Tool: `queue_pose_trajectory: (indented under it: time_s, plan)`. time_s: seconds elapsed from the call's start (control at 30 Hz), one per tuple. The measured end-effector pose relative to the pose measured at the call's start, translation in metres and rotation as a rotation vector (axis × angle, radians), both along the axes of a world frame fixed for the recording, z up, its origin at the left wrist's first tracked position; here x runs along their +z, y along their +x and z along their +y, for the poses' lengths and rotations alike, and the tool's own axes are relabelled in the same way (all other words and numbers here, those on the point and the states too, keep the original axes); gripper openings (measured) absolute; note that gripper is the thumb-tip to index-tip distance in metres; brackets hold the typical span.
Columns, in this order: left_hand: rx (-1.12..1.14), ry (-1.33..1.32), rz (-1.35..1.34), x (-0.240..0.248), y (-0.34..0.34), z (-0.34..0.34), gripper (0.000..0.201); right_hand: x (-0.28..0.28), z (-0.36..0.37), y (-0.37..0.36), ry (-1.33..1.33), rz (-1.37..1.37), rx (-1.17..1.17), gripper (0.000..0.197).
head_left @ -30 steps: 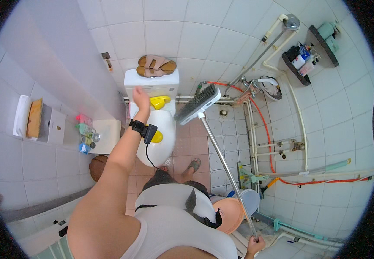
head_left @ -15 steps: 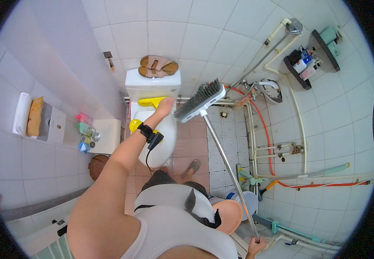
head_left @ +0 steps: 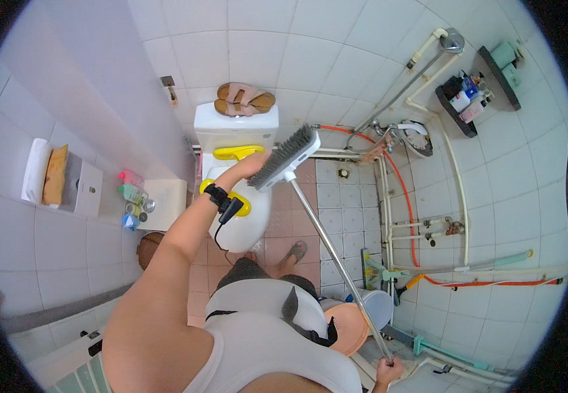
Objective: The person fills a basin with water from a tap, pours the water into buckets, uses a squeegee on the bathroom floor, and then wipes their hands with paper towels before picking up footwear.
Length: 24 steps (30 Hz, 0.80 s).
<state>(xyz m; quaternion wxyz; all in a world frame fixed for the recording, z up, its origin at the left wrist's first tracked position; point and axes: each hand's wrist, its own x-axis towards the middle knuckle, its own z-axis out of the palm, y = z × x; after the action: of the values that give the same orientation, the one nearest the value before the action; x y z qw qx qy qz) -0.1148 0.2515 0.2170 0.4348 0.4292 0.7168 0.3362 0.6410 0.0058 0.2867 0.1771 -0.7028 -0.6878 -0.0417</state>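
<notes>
Your long-handled brush (head_left: 336, 236) runs on a diagonal: its metal pole climbs from your right hand (head_left: 387, 371) at the lower edge up and to the left, ending in the bristled head, which points toward the toilet (head_left: 235, 219) and hangs just above its closed white lid. The head lies crosswise to the pole, bristles facing up-left. Your right hand's fingers are clenched around the bottom end of the pole. Your left hand (head_left: 250, 165), with a black wrist strap, reaches out to the brush head and meets it beside the yellow handle (head_left: 238, 152) at the back of the seat; whether those fingers grip the head or only touch it, you cannot tell from here.

On the cistern lid rests 1 pair of brown sandals (head_left: 243, 98). The small white stand (head_left: 162, 203) left of the toilet carries a few bottles (head_left: 130, 187). The dark wall shelf (head_left: 459, 105) at upper right holds several toiletry containers. A white bucket (head_left: 381, 308) stands on the floor beside the pole; its contents are not visible.
</notes>
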Motion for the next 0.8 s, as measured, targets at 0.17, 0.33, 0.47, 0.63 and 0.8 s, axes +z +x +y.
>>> queue_pose_trajectory:
  time_s: [0.17, 0.33, 0.47, 0.63, 0.8]
  plan:
    - [-0.044, 0.248, 0.371, -0.020, 0.007, -0.001, 0.046, 0.008, 0.001, -0.002, -0.050, -0.002, -0.046, 0.027]
    - [0.634, 0.137, -0.179, -0.047, -0.045, 0.008, 0.040, 0.001, -0.006, 0.005, -0.056, 0.044, -0.055, 0.027]
    - [0.935, 0.279, -0.314, -0.048, -0.079, -0.017, 0.031, 0.005, -0.013, 0.000, -0.047, 0.068, -0.048, 0.026]
    - [1.170, 0.338, 0.330, -0.048, -0.075, -0.030, 0.035, -0.001, -0.008, 0.006, -0.060, -0.038, -0.084, 0.025]
    - [0.439, 0.165, -0.550, 0.008, -0.004, -0.005, 0.025, 0.001, -0.011, -0.002, -0.036, 0.008, -0.084, 0.026]
